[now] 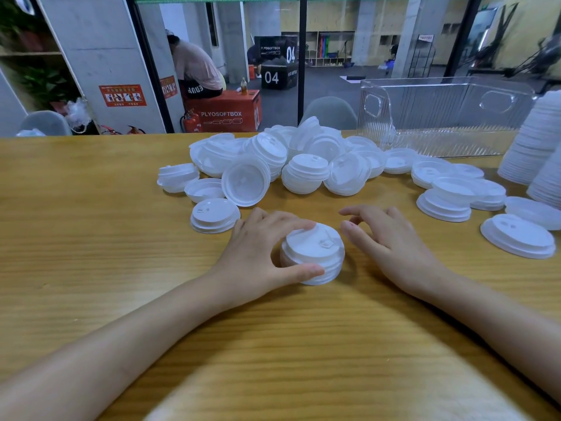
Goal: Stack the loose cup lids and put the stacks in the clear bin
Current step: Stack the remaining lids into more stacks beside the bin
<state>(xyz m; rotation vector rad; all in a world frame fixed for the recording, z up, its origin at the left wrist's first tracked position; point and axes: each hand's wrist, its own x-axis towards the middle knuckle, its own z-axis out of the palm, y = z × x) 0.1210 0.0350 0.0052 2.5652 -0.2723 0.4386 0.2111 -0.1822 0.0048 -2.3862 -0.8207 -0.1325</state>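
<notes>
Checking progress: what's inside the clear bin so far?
No lids show through the clear bin. Its right end is hidden by tall white stacks, its lower left corner by loose lids.

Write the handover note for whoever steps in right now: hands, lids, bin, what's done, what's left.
Left hand grips a short stack of lids on the table, front centre. Right hand open, just right of that stack, holding nothing.
Clear bin stands at the far right; no lids visible inside.
Loose lid pile lies mid-table, more lids spread to its right; tall white stacks at the right edge.
Done: one short stack started. Left: stack nearly everything, then load the bin.
</notes>
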